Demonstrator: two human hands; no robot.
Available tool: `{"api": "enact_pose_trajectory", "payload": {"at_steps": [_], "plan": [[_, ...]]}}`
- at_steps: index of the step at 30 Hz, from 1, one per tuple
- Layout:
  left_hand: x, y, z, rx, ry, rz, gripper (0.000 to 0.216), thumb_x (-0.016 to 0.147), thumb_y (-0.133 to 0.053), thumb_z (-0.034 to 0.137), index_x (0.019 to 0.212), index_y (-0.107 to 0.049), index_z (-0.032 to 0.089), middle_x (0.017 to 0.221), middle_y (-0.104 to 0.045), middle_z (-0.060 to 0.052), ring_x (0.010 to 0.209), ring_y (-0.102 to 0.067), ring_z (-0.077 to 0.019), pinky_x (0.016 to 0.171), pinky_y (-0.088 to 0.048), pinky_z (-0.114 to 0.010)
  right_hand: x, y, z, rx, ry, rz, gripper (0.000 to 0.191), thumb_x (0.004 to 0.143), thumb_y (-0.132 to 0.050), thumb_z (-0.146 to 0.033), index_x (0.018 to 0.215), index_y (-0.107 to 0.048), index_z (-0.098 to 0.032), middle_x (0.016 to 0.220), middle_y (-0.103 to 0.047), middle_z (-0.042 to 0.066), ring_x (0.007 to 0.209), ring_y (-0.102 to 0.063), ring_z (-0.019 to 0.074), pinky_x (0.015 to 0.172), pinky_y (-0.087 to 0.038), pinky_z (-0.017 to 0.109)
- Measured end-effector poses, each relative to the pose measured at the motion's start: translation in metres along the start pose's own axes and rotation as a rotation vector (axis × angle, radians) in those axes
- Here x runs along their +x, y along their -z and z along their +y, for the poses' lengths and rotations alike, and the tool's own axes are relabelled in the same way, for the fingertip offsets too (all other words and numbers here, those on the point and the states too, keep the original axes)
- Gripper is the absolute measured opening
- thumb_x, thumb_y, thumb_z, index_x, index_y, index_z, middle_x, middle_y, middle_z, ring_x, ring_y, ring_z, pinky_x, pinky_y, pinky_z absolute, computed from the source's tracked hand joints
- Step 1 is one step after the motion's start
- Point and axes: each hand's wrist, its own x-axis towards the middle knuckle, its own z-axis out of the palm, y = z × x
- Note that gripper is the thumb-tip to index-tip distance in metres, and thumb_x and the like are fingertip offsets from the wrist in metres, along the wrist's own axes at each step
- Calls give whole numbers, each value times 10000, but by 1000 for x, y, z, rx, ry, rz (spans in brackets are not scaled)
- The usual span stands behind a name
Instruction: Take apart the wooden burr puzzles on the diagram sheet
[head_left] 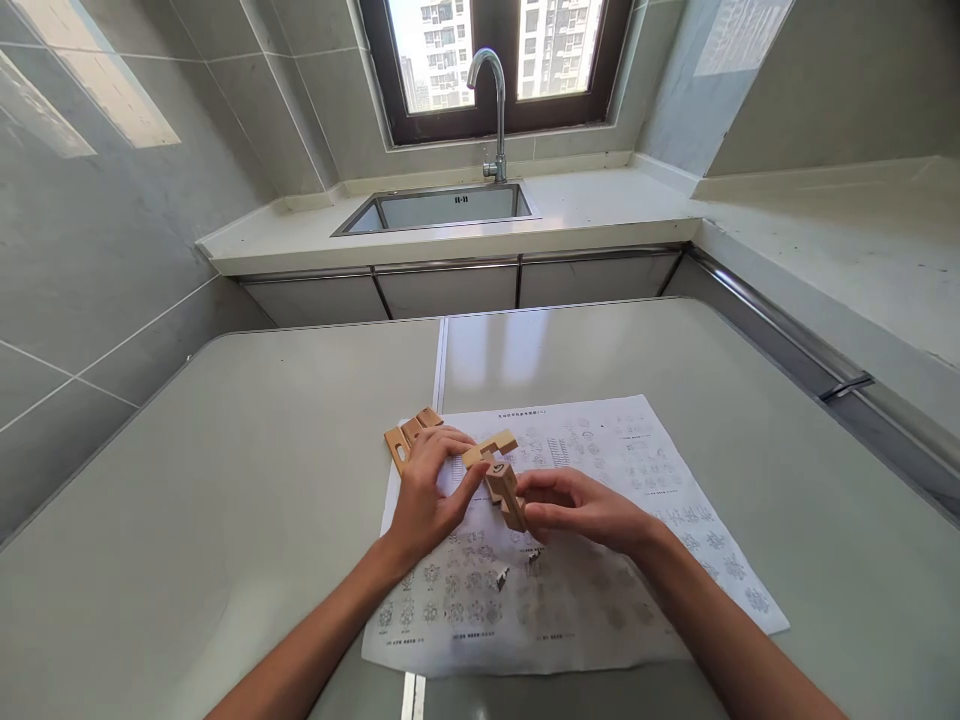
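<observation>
My left hand (431,490) is closed on a light notched wooden puzzle piece (499,444), which juts out past its fingers to the right. Just below it, a thicker wooden puzzle piece (508,495) stands tilted, pinched by my right hand (581,505) at its right side. The left thumb tip reaches this piece's upper end; whether the two pieces interlock I cannot tell. Several more wooden puzzle pieces (411,432) lie together beyond my left hand, partly hidden by it. Both hands are above a printed sheet (637,430) covered with small diagrams.
Two small torn holes or scraps (502,578) show on the sheet near my hands. The sheet lies on a pale table (300,450) with a seam down its middle. Beyond are a counter (592,205), a sink (442,208), a tall faucet (500,110) and a window.
</observation>
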Motion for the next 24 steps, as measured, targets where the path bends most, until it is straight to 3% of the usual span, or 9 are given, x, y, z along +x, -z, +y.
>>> {"api": "enact_pose_trajectory", "payload": {"at_steps": [5, 8, 13, 24], "plan": [[5, 9, -9, 289, -155, 109, 176, 915, -745, 267, 844, -586, 239, 947, -754, -28, 1016, -668, -259, 920, -488, -439, 2, 4, 3, -119, 39, 253, 362, 944, -716, -540, 1117, -713, -222, 813, -609, -8, 704, -551, 149, 712, -493, 296], [7, 14, -12, 386, -197, 98, 244, 891, -742, 239, 790, -520, 240, 891, -748, -20, 978, -674, -260, 869, -479, -421, 5, 4, 7, -188, 25, 360, 373, 947, -701, -552, 1125, -675, -225, 767, -582, -21, 671, -549, 148, 650, -477, 284], [6, 14, -13, 482, -222, 21, 242, 868, -725, 241, 770, -504, 249, 874, -738, -22, 972, -669, -272, 896, -478, -436, 9, 2, 16, -332, 32, 504, 355, 940, -701, -502, 1135, -607, -221, 859, -624, -7, 680, -561, 138, 589, -446, 260], [1, 7, -11, 517, -263, -64, 217, 824, -695, 240, 736, -497, 229, 877, -712, -44, 899, -651, -245, 897, -486, -431, 9, -1, 17, -574, 14, 584, 199, 921, -670, -363, 1058, -625, -224, 722, -576, -44, 603, -527, 136, 555, -411, 266]]}}
